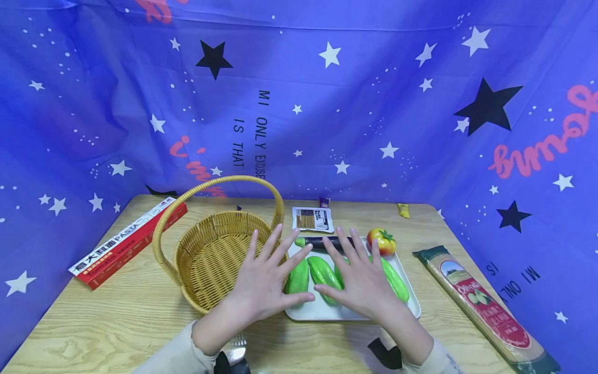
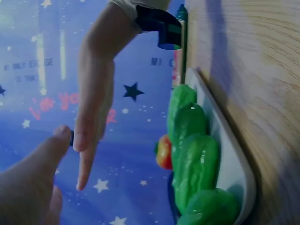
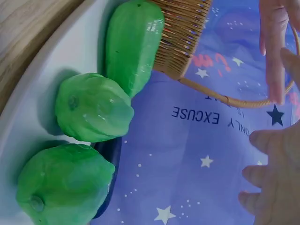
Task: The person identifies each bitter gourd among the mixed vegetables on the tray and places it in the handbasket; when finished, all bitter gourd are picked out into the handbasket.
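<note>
Palms down and fingers spread, my left hand hovers between the wicker basket and the white tray, holding nothing. Over the tray is my right hand, its fingers likewise spread with nothing in them. On the tray lie several ridged green gourd-like vegetables, partly hidden by the hands. Behind them sit a dark eggplant and a red-yellow tomato-like piece. The right wrist view shows the green vegetables close up; in the left wrist view, they line the tray.
A red pasta box lies at the left, and a long spaghetti bag at the right. Behind the tray are a flat white packet, a small purple packet and a yellow one. A starry blue cloth surrounds the table.
</note>
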`<state>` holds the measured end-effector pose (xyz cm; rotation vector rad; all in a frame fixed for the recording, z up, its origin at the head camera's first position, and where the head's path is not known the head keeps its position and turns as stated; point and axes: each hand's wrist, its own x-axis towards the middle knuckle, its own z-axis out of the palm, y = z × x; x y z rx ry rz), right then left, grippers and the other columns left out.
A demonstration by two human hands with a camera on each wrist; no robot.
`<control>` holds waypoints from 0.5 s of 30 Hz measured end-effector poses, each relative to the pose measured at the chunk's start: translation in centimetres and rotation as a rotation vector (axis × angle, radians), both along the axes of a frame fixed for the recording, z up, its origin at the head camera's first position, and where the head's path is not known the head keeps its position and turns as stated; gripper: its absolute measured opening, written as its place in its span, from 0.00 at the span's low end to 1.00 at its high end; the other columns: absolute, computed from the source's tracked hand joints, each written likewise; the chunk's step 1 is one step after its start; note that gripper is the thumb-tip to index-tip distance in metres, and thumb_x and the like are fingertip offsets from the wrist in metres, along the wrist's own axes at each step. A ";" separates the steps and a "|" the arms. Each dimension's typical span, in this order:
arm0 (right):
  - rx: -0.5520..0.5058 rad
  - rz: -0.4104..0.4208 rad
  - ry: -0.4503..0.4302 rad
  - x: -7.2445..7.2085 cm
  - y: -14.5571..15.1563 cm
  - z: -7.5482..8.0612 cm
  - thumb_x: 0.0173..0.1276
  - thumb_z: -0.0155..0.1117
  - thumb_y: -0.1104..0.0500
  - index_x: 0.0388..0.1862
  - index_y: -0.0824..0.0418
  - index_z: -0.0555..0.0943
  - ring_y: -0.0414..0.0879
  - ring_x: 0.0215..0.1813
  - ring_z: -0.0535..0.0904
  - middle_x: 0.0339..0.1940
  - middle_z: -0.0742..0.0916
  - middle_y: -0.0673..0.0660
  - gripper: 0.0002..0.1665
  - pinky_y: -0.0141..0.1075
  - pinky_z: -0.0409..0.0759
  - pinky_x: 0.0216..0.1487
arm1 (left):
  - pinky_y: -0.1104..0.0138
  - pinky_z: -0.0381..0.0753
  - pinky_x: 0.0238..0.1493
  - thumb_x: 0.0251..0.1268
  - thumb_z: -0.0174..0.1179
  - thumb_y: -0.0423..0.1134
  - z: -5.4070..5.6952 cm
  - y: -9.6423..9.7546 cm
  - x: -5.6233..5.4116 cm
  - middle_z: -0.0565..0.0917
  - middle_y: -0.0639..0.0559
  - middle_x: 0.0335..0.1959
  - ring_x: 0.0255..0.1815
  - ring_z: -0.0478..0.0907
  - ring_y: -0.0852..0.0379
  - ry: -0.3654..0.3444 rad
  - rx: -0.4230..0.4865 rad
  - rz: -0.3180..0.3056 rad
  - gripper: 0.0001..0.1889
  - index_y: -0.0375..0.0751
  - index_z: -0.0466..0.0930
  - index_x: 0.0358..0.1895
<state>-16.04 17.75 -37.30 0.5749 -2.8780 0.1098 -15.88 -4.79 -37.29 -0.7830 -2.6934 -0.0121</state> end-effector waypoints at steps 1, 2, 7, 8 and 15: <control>-0.015 0.010 0.001 0.1 0.1 0.2 0.57 0.51 0.24 0.76 0.45 0.50 0.58 0.79 0.41 0.79 0.48 0.53 0.53 0.68 0.36 0.73 | 0.40 0.34 0.76 0.51 0.37 0.81 0.2 -0.1 0.1 0.35 0.59 0.78 0.79 0.35 0.48 0.009 0.005 -0.020 0.46 0.69 0.41 0.73; -0.032 0.020 0.006 0.1 0.2 0.4 0.57 0.53 0.25 0.76 0.46 0.50 0.58 0.79 0.42 0.79 0.49 0.54 0.53 0.68 0.37 0.74 | 0.40 0.34 0.76 0.52 0.37 0.81 0.6 -0.2 0.2 0.35 0.59 0.78 0.79 0.34 0.48 0.018 0.020 -0.046 0.46 0.69 0.40 0.74; -0.198 0.047 0.002 0.4 1.2 1.9 0.61 0.59 0.34 0.76 0.47 0.50 0.59 0.77 0.48 0.78 0.54 0.57 0.50 0.65 0.46 0.74 | 0.43 0.40 0.77 0.59 0.50 0.69 3.4 -1.9 0.9 0.42 0.58 0.78 0.79 0.39 0.50 0.009 0.241 -0.215 0.43 0.63 0.44 0.74; -0.241 0.044 -0.004 0.5 1.4 2.1 0.61 0.60 0.36 0.76 0.46 0.50 0.59 0.77 0.49 0.78 0.54 0.57 0.49 0.65 0.48 0.74 | 0.44 0.41 0.78 0.60 0.53 0.64 4.0 -2.5 1.1 0.46 0.57 0.77 0.78 0.43 0.51 0.003 0.309 -0.249 0.41 0.60 0.47 0.74; -0.475 -0.009 -0.049 0.4 3.3 2.6 0.67 0.59 0.44 0.75 0.45 0.53 0.62 0.69 0.66 0.77 0.57 0.56 0.42 0.70 0.59 0.66 | 0.59 0.53 0.78 0.60 0.62 0.42 7.0 -8.4 1.4 0.73 0.47 0.65 0.69 0.66 0.53 0.159 0.806 -0.441 0.27 0.39 0.71 0.62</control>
